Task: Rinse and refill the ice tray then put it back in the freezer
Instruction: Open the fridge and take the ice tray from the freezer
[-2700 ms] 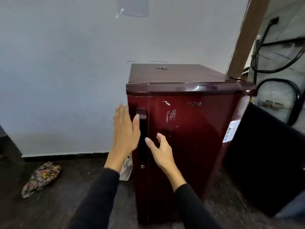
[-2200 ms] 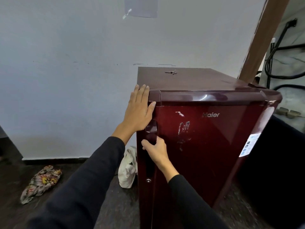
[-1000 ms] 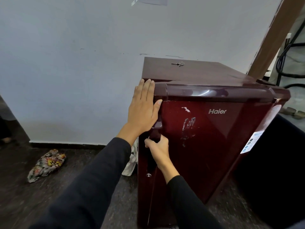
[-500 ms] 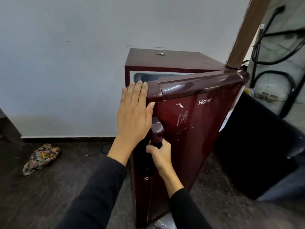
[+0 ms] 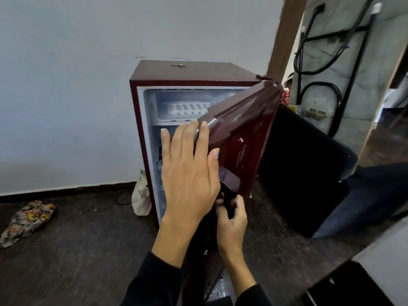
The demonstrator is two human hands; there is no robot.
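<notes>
Door (image 5: 240,138) now swung wide over dark floor (image 5: 77,250), white wall (image 5: 66,85) behind.

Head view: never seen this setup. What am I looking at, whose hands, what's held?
No robot: one camera worn on a person's head looks down at their bare hands. The right hand grips the dark handle of the maroon fridge door, which stands open. The left hand, fingers straight, lies flat at the door's edge. Inside the small maroon fridge, a white ice tray sits in the top freezer compartment. A patterned cloth and a white bag lie on the dark floor.
</notes>
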